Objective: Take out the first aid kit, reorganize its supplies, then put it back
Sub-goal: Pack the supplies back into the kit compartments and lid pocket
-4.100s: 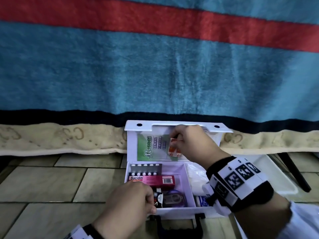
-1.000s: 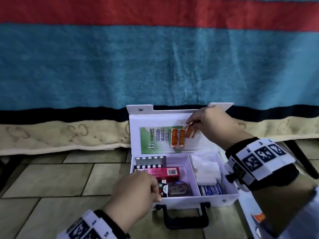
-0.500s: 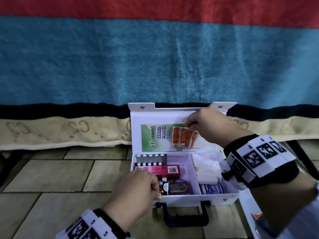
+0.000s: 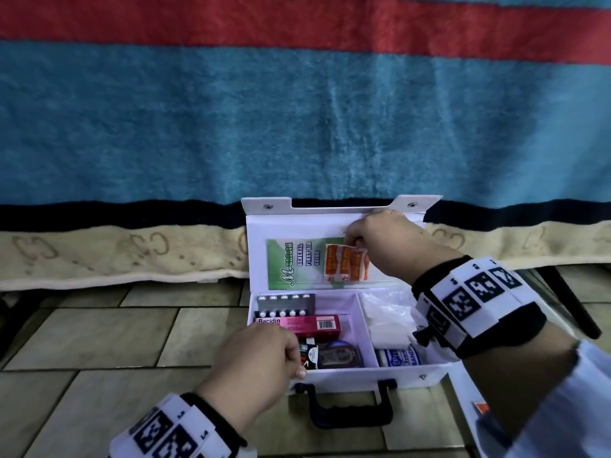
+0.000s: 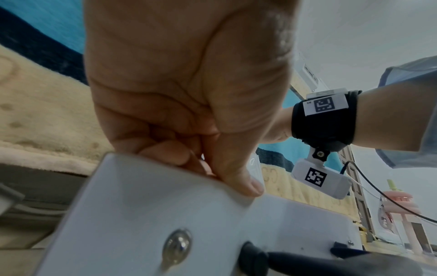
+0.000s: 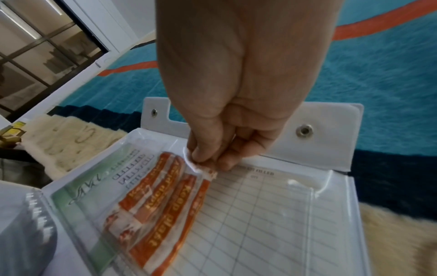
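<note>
Kit position: first aid kit [image 4: 390,371] lies open on the floor before you, lid [image 4: 261,246] upright at the far side.
Right hand [image 4: 383,239]: pinches the plaster strips [image 4: 345,264] by their top ends, against the lid's clear pocket.
Strip axis: long axis runs vertical, down into the pocket.
Left hand [image 4: 261,358]: curled over the kit's near-left rim, steadying it.
Nearer hand: your right.

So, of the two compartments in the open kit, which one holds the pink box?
The left compartment: the pink Bacidin box lies there under the pill blisters. The right compartment holds only white gauze and a bandage roll.
</note>
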`<move>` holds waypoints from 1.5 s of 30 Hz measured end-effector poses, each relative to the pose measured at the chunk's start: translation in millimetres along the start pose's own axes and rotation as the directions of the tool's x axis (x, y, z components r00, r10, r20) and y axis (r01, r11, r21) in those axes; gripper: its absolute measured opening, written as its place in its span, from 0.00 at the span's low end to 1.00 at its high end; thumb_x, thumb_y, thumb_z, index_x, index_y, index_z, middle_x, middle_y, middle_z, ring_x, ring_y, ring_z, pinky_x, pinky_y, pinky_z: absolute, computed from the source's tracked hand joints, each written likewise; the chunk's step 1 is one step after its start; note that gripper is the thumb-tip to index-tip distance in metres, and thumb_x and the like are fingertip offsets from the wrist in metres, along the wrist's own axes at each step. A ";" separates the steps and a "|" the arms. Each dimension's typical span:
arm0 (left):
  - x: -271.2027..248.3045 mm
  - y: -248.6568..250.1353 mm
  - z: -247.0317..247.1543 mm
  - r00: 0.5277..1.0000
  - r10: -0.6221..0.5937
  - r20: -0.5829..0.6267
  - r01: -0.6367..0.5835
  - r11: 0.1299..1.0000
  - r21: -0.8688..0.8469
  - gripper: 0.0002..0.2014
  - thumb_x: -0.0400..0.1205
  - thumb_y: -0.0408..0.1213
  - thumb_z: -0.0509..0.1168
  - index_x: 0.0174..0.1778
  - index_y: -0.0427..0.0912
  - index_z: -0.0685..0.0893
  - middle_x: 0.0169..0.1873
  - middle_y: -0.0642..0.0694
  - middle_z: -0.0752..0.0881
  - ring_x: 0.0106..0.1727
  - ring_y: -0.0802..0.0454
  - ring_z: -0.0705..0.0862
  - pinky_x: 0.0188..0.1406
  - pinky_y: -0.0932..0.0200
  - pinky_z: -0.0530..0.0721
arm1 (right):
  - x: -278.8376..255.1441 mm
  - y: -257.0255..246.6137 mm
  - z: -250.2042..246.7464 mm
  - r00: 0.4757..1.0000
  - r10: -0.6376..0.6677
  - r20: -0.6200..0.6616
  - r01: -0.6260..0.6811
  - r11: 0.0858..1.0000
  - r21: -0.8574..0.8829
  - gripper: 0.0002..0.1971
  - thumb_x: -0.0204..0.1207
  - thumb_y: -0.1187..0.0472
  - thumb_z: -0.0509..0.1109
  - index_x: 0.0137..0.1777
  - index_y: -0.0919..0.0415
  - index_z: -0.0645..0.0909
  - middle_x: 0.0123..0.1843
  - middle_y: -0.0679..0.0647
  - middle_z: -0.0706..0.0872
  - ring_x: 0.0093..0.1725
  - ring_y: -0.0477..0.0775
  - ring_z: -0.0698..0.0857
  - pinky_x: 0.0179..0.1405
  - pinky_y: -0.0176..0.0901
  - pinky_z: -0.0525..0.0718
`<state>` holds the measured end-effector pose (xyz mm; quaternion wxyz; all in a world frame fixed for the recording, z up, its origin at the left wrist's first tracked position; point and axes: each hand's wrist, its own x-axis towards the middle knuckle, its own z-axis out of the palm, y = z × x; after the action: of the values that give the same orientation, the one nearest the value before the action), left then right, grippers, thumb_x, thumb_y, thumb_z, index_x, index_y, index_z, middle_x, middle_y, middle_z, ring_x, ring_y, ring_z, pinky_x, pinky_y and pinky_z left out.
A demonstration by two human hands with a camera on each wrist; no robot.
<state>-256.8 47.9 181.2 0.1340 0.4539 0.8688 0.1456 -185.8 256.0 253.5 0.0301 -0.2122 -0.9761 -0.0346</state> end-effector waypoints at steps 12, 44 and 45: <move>4.0 -0.3 2.9 1.000 0.015 -0.018 -0.013 0.996 0.085 0.13 0.73 0.49 0.72 0.25 0.54 0.78 0.24 0.59 0.80 0.33 0.63 0.77 0.29 0.64 0.70 | -121.0 57.7 -26.2 0.931 0.328 -0.160 -0.236 0.875 0.422 0.08 0.74 0.65 0.73 0.50 0.56 0.89 0.43 0.47 0.88 0.33 0.27 0.80 0.37 0.12 0.70; 6.7 2.9 4.7 0.998 0.042 0.055 -0.048 0.991 0.128 0.12 0.70 0.49 0.75 0.25 0.55 0.80 0.26 0.55 0.84 0.32 0.59 0.84 0.32 0.62 0.77 | -211.0 79.3 71.3 0.815 0.496 0.299 -0.521 0.854 0.003 0.08 0.76 0.50 0.66 0.39 0.52 0.79 0.43 0.50 0.83 0.48 0.55 0.84 0.45 0.46 0.82; 7.1 -2.1 1.2 0.999 0.024 0.042 -0.029 0.992 0.120 0.12 0.70 0.49 0.75 0.25 0.55 0.80 0.26 0.55 0.84 0.32 0.59 0.84 0.32 0.62 0.77 | -200.6 78.5 66.0 0.833 0.502 0.233 -0.517 0.856 0.004 0.05 0.75 0.54 0.67 0.42 0.54 0.81 0.47 0.52 0.83 0.50 0.56 0.84 0.46 0.48 0.83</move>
<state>-261.9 52.8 178.6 0.1218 0.4757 0.8670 0.0854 26.2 249.9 177.3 -0.0648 -0.4660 -0.8819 0.0316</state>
